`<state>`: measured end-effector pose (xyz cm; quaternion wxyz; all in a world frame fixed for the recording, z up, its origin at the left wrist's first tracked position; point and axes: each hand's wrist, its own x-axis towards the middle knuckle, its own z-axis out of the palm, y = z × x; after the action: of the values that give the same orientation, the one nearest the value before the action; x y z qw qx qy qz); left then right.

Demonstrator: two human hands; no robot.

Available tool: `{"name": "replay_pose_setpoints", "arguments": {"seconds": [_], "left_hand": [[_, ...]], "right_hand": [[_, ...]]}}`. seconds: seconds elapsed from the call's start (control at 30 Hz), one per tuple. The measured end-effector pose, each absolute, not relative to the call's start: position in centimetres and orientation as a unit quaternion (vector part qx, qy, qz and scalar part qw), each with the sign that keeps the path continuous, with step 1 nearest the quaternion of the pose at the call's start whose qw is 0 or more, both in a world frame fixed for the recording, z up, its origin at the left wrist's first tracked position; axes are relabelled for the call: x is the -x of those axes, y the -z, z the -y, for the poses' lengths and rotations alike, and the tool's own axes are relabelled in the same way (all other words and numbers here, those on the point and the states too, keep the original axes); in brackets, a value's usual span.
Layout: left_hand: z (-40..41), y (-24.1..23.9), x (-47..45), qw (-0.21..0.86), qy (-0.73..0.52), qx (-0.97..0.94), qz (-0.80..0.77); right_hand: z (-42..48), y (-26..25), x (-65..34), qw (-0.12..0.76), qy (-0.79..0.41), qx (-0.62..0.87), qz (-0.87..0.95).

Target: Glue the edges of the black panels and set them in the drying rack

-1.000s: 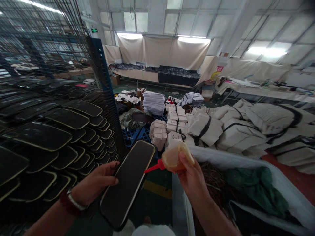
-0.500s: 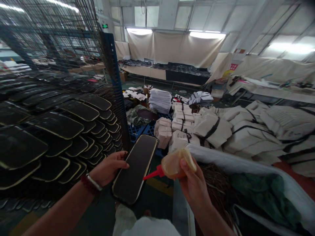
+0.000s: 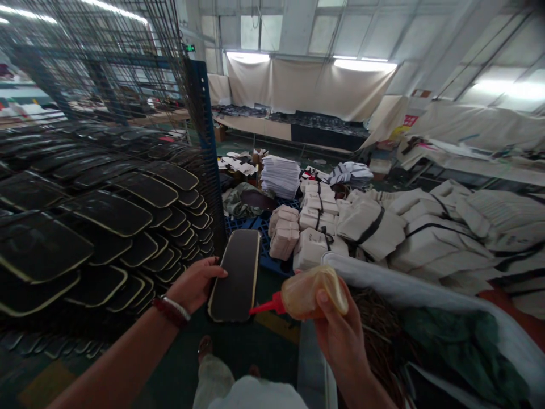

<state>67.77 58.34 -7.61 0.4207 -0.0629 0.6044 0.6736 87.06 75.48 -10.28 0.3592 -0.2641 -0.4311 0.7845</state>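
My left hand grips a flat black oblong panel with a pale glued edge, holding it by its left side out in front of me. My right hand is wrapped round a soft amber glue bottle; its red nozzle points left at the panel's lower right edge. Both hands sit just right of a wire drying rack filled with several similar black panels.
A blue rack post stands just beyond the panel. A large white bin holding green cloth and dark scraps is at my right. Bundled white bags and a paper stack lie on the floor ahead. Long tables line the back.
My left hand has carried the panel away from me and up toward the rack, so it looks smaller and flatter. The bottle stays close to its right edge. My view has shifted left.
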Motion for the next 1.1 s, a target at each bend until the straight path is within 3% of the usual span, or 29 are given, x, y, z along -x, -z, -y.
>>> {"name": "replay_pose_setpoints", "arguments": {"seconds": [0.23,0.4,0.7,0.97,1.1], "left_hand": [[-59.0,8.4,-68.6,0.38,-0.71,0.133,-0.577],[-59.5,9.5,-69.7,0.398,-0.726,0.126,-0.546],[-60.1,8.8,-73.0,0.504,-0.687,0.064,-0.519],[-59.6,8.8,-72.0,0.486,-0.697,0.058,-0.525],[-59.1,8.3,-71.7,0.494,-0.696,0.046,-0.519]], "right_hand": [[-74.4,13.1,-87.6,0.36,-0.781,0.294,0.418],[-74.6,13.3,-85.9,0.279,-0.844,0.274,0.368],[-80.6,11.6,-80.5,0.406,-0.774,0.223,0.431],[-78.8,11.4,-82.4,0.341,-0.778,0.188,0.493],[-80.6,10.6,-82.7,0.379,-0.751,0.199,0.503]]}}
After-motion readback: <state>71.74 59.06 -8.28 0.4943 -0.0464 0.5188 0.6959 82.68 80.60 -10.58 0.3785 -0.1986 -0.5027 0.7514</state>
